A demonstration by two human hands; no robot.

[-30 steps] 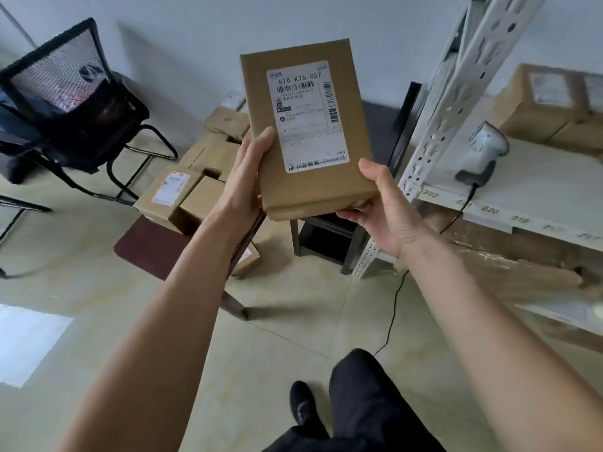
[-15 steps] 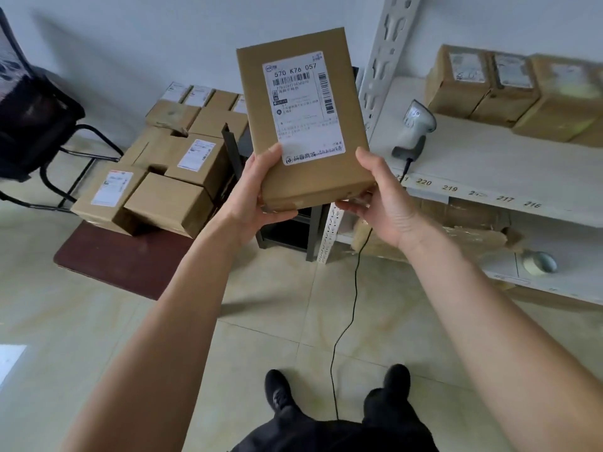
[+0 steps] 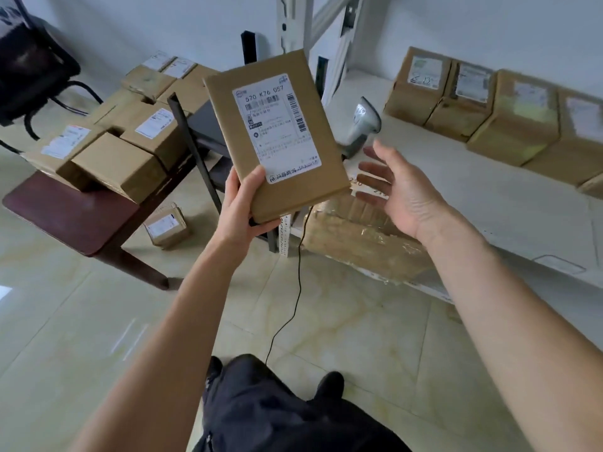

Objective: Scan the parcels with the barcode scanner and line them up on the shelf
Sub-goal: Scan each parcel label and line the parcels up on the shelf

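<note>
Head view: left hand (image 3: 243, 207) pinches the flat parcel (image 3: 277, 138) by its lower corner, thumb over the label; right hand (image 3: 396, 187) is spread and empty, near the barcode scanner (image 3: 360, 125) on the shelf (image 3: 489, 197). Risk: a one-corner grip may let the parcel pivot or drop. Its long axis runs near-upright, top tilted left of the scanner, label facing the wearer.

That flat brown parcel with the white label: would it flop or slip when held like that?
Probably stiff: the flat parcel stays straight though only the left hand grips its lower corner. Likely light, since one hand carries it. Its smooth cardboard could slip.
</note>
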